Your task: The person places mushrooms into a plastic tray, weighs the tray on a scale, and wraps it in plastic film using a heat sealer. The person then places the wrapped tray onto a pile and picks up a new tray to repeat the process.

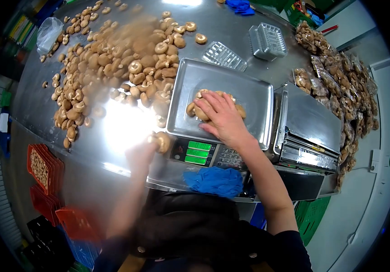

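Observation:
My left hand is smeared by motion at the front left corner of the scale, with a brown-capped mushroom in its fingers. On the scale's metal pan, my right hand lies with fingers stretched out over a small group of mushrooms. A clear plastic punnet seems to be under them, mostly hidden. Green digits glow on the scale display. Left of the pan spreads a large heap of loose mushrooms, blurred in part.
Clear punnets are stacked behind the pan, beside a single punnet. A metal wrapping machine stands at right, before piled packed mushrooms. Blue crumpled material lies in front. Red crates are at lower left.

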